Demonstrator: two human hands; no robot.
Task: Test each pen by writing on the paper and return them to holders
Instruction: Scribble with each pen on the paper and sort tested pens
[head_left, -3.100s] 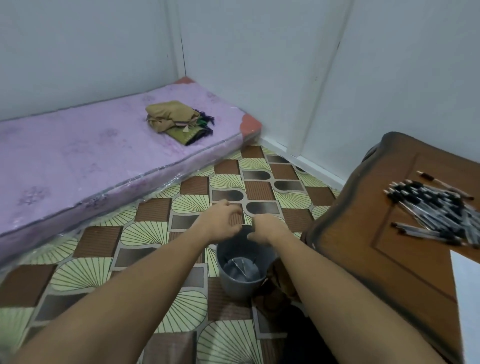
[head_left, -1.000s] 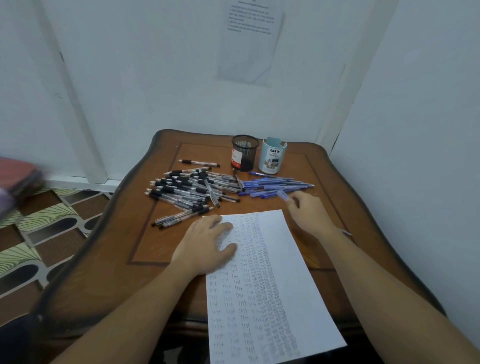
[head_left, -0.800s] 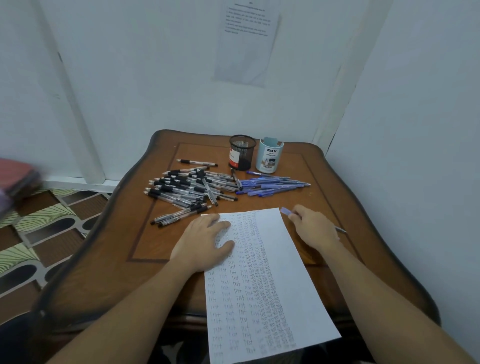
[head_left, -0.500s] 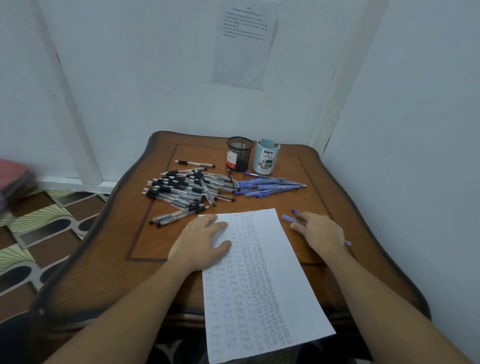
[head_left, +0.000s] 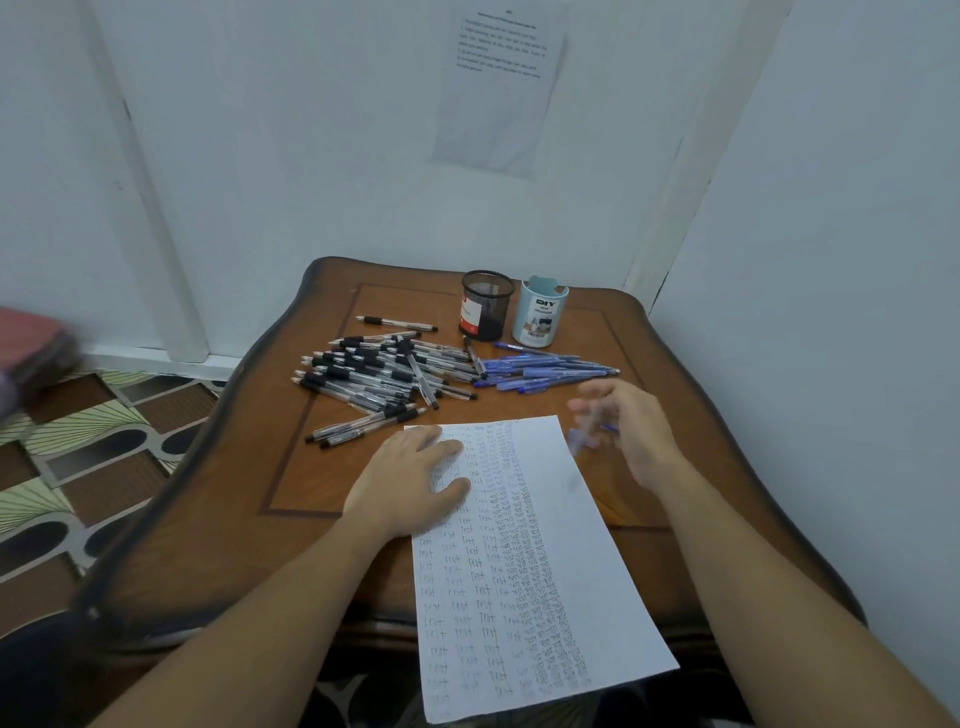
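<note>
A white paper (head_left: 530, 571) covered in rows of handwriting lies on the wooden table (head_left: 249, 483). My left hand (head_left: 410, 478) presses flat on the paper's upper left part. My right hand (head_left: 634, 431) is motion-blurred just off the paper's top right corner and holds a blue pen (head_left: 577, 439), seen only as a blue smear. Behind the paper lie a pile of black pens (head_left: 374, 374) and a smaller pile of blue pens (head_left: 545, 371). Farther back stand a black mesh holder (head_left: 485, 306) and a light blue holder (head_left: 540, 317), side by side.
The table sits in a corner, with walls close behind and on the right. A printed sheet (head_left: 504, 88) hangs on the back wall. Patterned floor tiles (head_left: 78, 467) lie to the left, and a blurred red object (head_left: 31, 343) shows at the left edge.
I turned from a grey bucket on the floor to the table. My left hand settled on the paper. My right hand took a blue pen from the pile and drew it toward the paper.
</note>
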